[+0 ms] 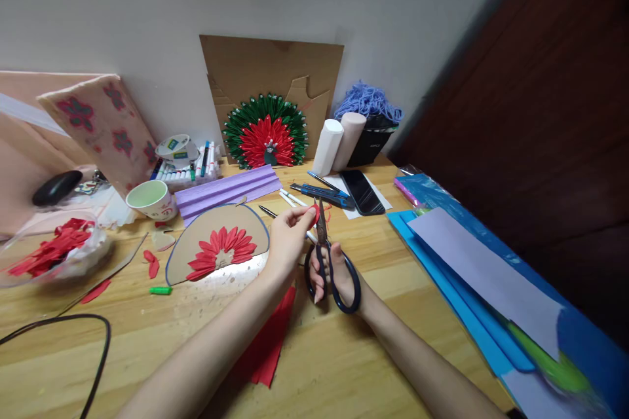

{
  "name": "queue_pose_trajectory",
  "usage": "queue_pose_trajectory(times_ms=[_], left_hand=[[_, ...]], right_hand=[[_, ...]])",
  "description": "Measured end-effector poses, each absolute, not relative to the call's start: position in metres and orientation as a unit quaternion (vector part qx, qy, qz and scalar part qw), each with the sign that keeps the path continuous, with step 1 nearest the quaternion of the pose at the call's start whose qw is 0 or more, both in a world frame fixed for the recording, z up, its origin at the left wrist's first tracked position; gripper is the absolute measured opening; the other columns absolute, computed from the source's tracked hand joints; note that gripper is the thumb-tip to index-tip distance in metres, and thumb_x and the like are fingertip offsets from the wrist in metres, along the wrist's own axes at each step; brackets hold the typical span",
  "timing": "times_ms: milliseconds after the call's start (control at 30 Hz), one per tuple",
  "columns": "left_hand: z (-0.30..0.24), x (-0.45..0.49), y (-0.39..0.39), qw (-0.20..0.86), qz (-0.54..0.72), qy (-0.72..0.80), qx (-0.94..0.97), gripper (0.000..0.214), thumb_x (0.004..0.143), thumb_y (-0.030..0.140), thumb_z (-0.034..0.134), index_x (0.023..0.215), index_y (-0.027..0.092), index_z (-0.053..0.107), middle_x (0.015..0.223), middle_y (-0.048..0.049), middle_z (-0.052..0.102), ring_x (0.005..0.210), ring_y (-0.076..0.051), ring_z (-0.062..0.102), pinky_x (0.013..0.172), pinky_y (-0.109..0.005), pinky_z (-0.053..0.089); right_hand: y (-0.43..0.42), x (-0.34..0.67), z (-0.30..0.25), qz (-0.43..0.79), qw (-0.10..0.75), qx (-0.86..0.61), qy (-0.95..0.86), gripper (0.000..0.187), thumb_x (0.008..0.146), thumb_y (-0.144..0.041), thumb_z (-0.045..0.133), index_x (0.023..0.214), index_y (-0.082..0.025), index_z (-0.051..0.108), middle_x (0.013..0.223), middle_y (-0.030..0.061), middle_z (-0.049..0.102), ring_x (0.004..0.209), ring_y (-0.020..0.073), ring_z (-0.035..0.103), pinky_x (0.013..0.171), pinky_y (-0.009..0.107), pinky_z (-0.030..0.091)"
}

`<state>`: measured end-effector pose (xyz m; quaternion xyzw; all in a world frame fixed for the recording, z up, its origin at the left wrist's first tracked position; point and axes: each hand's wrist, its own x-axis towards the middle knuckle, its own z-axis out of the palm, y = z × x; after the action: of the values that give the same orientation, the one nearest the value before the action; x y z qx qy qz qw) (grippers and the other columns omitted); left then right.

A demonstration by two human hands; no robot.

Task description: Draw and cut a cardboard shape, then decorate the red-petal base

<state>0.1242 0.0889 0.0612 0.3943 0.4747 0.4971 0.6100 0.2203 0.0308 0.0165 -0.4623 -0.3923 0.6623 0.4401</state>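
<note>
My left hand (287,239) pinches a small red paper piece (314,213) between thumb and fingers above the wooden table (344,353). My right hand (339,275) grips black-handled scissors (327,268), blades pointing up and touching the red piece. Just left of my hands lies a cardboard half-circle (216,252) with red petals glued in a fan. Red paper sheets (268,347) lie under my left forearm.
A finished green and red fan ornament (266,132) leans on cardboard at the wall. Purple pleated paper (226,190), a cup (150,200), markers (189,170), a phone (362,192), a utility knife (322,195) and white rolls (328,146) stand behind. Blue and purple sheets (472,262) cover the right side. A bowl of red scraps (54,252) sits left.
</note>
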Motion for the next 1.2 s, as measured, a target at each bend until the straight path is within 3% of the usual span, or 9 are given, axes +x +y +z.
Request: queue_pose_trajectory(times_ms=[333,567,800,1067,1200], left_hand=[[0.059,0.123,0.092,0.636,0.495,0.464,0.368,0.026,0.064,0.031,0.071,0.080,0.010,0.069,0.078,-0.0056,0.068,0.071,-0.012,0.059,0.075,-0.025,0.044],[0.059,0.122,0.093,0.646,0.495,0.457,0.360,0.026,0.064,0.032,0.071,0.079,0.011,0.069,0.076,-0.0039,0.067,0.070,-0.011,0.059,0.075,-0.024,0.045],[0.065,0.119,0.094,0.680,0.477,0.427,0.357,0.017,0.068,0.026,0.067,0.072,0.010,0.064,0.068,-0.0043,0.065,0.062,-0.010,0.060,0.075,-0.027,0.048],[0.070,0.109,0.104,0.637,0.431,0.455,0.448,0.022,0.064,0.032,0.070,0.066,0.011,0.065,0.061,-0.0011,0.060,0.059,-0.009,0.054,0.064,-0.022,0.044],[0.070,0.103,0.108,0.637,0.407,0.452,0.473,0.025,0.064,0.036,0.071,0.068,0.012,0.067,0.061,-0.0002,0.059,0.058,-0.009,0.051,0.063,-0.022,0.042]], right_hand=[[0.033,0.219,0.008,0.677,0.447,-0.456,-0.365,0.071,0.048,-0.088,0.049,0.062,-0.019,0.040,0.038,-0.0084,0.042,0.026,0.0071,0.042,0.028,0.019,0.038],[0.032,0.220,0.011,0.621,0.453,-0.506,-0.392,0.068,0.052,-0.085,0.052,0.060,-0.018,0.041,0.037,-0.0090,0.039,0.025,0.0062,0.038,0.025,0.017,0.034],[0.035,0.230,0.015,0.680,0.440,-0.441,-0.387,0.079,0.041,-0.094,0.035,0.062,-0.019,0.041,0.040,-0.0077,0.044,0.028,0.0075,0.043,0.032,0.022,0.042],[0.031,0.246,0.012,0.706,0.399,-0.388,-0.437,0.077,0.050,-0.091,0.037,0.067,-0.017,0.046,0.046,-0.0059,0.046,0.033,0.0079,0.047,0.036,0.021,0.044],[0.032,0.245,0.013,0.725,0.375,-0.380,-0.435,0.078,0.045,-0.092,0.039,0.066,-0.017,0.045,0.044,-0.0066,0.045,0.031,0.0074,0.045,0.035,0.021,0.044]])
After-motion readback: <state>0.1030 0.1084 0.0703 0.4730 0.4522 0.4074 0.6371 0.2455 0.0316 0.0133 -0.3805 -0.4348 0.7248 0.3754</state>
